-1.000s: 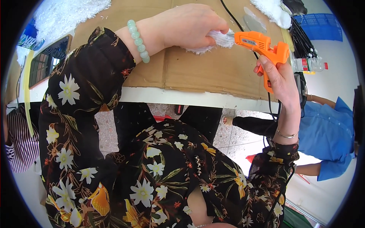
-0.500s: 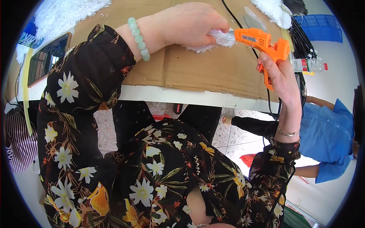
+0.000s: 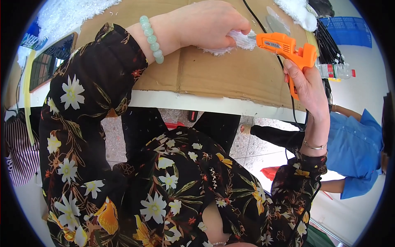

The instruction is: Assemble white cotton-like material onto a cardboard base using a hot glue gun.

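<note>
My right hand is wrapped round the handle of an orange hot glue gun, whose nozzle points left. The nozzle tip is at the edge of a piece of white fringed material; whether it touches cannot be made out. My left hand, with a green bead bracelet at the wrist, pinches that white piece between thumb and fingers. Part of the piece is hidden beneath the hand. Brown cardboard lies under both.
White shredded material is heaped at the far left, near a phone. At the right are a white fluffy bundle, black sticks, a plastic bottle and a blue basket. A person in a blue shirt is nearby.
My right hand and the glue gun have shifted slightly right and down. The left hand keeps its pinch on the white piece, with barely any movement.
</note>
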### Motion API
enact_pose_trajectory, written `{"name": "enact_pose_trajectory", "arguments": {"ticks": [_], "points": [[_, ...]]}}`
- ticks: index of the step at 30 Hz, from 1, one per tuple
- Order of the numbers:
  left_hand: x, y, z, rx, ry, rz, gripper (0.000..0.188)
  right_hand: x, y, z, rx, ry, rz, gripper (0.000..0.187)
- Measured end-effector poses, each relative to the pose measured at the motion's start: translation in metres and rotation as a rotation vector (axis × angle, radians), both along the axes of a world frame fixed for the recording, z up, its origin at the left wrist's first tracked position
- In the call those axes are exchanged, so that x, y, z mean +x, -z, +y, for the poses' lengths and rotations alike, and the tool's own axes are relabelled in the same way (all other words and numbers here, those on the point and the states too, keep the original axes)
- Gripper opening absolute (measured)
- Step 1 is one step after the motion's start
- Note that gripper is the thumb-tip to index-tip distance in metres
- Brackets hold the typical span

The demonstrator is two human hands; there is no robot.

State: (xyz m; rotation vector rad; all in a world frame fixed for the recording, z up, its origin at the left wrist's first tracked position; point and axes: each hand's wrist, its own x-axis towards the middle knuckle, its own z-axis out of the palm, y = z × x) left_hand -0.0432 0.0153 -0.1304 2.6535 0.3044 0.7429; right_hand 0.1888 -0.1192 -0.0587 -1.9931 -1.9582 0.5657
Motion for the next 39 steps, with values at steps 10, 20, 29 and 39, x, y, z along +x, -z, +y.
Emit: {"name": "enact_pose_trajectory", "arguments": {"ticks": [10, 20, 29, 39], "points": [[0.0, 0.005, 0.001, 0.002, -0.004, -0.005, 0.018, -0.006, -0.01, -0.004, -0.124, 0.008, 0.027, 0.033], [0.0, 0.006, 0.001, 0.017, 0.014, -0.021, 0.018, -0.006, -0.011, -0.002, -0.122, 0.021, 0.088, 0.036], [-0.002, 0.008, -0.002, -0.01, 0.025, -0.039, 0.015, 0.007, -0.005, -0.006, -0.223, 0.045, 0.259, 0.039], [0.01, 0.001, -0.003, -0.026, -0.049, -0.05, 0.027, 0.028, -0.015, -0.002, -0.142, 0.108, 0.596, 0.044]]}}
